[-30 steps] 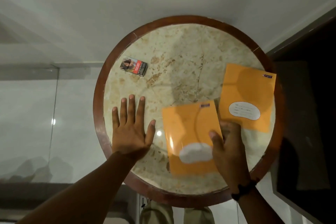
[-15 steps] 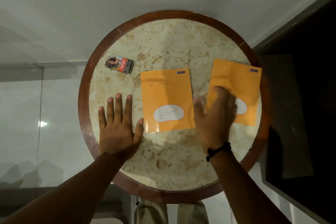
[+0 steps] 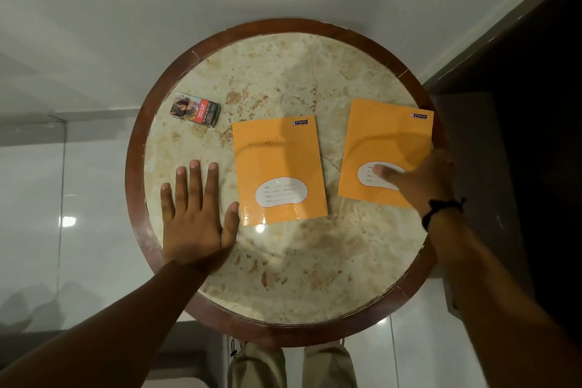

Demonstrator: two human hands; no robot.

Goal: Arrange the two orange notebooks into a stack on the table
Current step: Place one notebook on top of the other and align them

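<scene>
Pale glossy floor tiles and a light wall surround a round worktop (image 3: 283, 277) of mottled cream stone set in a dark reddish wooden rim; a dark panel fills the room's 3 o'clock side.

Two orange notebooks lie flat on it, face up, well apart with bare stone between them, not yet stacked. The centre notebook (image 3: 278, 164) sits near the middle of the worktop, its long axis running roughly 12 to 6 o'clock with the top leaning slightly toward 11; its small printed logo is at the far right corner and its white label oval toward the near edge. The right notebook (image 3: 385, 135) lies at about 3 o'clock, against the rim, its long axis tipped slightly toward 1 o'clock, logo likewise at the far right corner.

The right hand (image 3: 422, 181), a dark band on its wrist, covers that notebook's near right corner; its thumb lies across the white label, while the other fingers are blurred, so I cannot tell whether they grip the cover. The left hand (image 3: 196, 217) rests palm down at 8 o'clock, fingers spread and holding nothing, its thumb tip just beside the centre notebook's near left corner.

A small printed box (image 3: 195, 109) lies at 10 o'clock, near the rim.
</scene>
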